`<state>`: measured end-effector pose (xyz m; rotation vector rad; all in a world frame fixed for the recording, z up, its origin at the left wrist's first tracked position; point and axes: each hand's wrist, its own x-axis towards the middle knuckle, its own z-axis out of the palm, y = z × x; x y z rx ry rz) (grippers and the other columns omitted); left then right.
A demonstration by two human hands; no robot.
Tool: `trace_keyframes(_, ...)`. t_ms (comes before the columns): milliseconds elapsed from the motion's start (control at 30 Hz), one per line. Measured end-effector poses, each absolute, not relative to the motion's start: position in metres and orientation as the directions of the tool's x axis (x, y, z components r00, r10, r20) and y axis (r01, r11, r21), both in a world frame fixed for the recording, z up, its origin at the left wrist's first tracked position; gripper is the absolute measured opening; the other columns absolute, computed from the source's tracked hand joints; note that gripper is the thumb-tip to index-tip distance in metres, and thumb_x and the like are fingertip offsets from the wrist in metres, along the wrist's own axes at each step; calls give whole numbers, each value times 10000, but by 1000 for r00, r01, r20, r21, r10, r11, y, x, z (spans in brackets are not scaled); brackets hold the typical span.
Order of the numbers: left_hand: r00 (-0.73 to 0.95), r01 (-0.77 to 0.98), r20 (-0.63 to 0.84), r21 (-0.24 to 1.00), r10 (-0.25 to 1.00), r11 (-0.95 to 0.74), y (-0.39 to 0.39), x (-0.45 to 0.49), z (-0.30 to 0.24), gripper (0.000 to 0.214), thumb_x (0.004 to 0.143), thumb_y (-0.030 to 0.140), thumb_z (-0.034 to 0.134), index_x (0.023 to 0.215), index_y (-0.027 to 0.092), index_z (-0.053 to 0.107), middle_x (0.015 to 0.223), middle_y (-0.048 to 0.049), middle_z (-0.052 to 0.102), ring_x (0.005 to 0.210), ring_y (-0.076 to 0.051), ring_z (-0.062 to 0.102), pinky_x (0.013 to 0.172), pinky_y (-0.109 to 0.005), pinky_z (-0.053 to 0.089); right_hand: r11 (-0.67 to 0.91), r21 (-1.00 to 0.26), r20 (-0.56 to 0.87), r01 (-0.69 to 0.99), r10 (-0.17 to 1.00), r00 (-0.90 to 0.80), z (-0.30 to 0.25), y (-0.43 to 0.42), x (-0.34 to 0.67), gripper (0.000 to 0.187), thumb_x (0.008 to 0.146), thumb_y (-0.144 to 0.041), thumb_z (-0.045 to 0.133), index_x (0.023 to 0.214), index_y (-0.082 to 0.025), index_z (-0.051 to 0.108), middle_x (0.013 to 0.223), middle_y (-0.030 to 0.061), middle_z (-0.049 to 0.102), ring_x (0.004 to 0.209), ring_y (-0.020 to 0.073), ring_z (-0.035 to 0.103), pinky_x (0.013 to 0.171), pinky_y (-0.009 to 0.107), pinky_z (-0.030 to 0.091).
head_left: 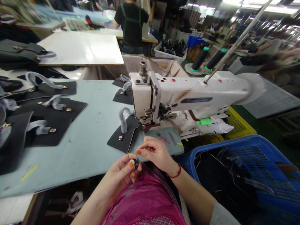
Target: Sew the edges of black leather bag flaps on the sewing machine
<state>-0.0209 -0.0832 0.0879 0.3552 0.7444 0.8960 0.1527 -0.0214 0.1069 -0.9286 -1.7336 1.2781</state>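
Note:
Between the thumb and fingers of my left hand is a small round bobbin, dark with a pale rim. Close beside it, my right hand is closed in a pinch; whatever its fingertips may hold is too fine to see. Both hands are over my lap at the table's front edge. Just beyond them, a black bag panel with a wrapped handle lies by the head of the white sewing machine. Pink-handled thread snips rest on the machine bed, near my right hand.
Several black panels with wrapped handles cover the table's left side. A blue basket of black pieces stands at right. Two black thread cones are behind the machine. Another person stands further back by a white-topped table.

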Motion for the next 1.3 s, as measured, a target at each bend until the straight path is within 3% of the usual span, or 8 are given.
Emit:
trace_keyframes(400,326,-722,-480,429,814,542,-84,-23,86,252,712,270,826,915,153,733,800,-38,656,615,-54,535,560,-135,472,351,-934,333,61,922,-198,106,-35,141,164,905,-307,625,814,-178,668,719,-5,510,693,110,500,629,244,414)
trace_keyframes(600,329,-711,-487,437,809,552,-84,-19,87,256,717,270,823,923,148,733,795,-44,667,607,-57,541,555,-143,483,289,-950,275,123,955,-114,96,-34,141,200,913,-317,613,776,-171,628,718,-11,480,674,103,472,622,239,390)
trace_keyframes(767,330,-686,-469,477,819,549,-84,-16,87,242,724,291,816,907,156,734,763,-38,672,602,-68,551,547,-149,475,285,-950,272,128,956,-110,98,-29,135,204,915,-315,612,772,-169,625,717,-14,488,674,99,474,631,232,392)
trace_keyframes(933,275,-628,-463,577,843,522,-88,-9,92,257,736,333,804,901,153,726,758,-40,675,629,-84,571,586,-166,482,313,-943,280,114,931,-235,104,-24,130,194,911,-322,623,792,-174,663,744,-8,526,696,100,508,621,220,411)
trace_keyframes(1100,225,-591,-375,682,899,432,-93,-8,88,246,795,336,750,975,172,720,799,-41,667,690,-105,589,627,-189,489,424,-863,332,275,886,-323,107,-22,129,155,917,-261,605,811,-173,675,765,1,530,759,115,524,668,233,403)
trace_keyframes(1300,214,-502,-301,782,929,369,-93,-17,77,213,863,327,676,1017,181,700,816,-29,638,724,-104,567,686,-201,479,453,-770,354,449,889,-289,108,-26,126,184,912,-203,582,731,-165,590,772,5,526,800,135,515,722,252,392)
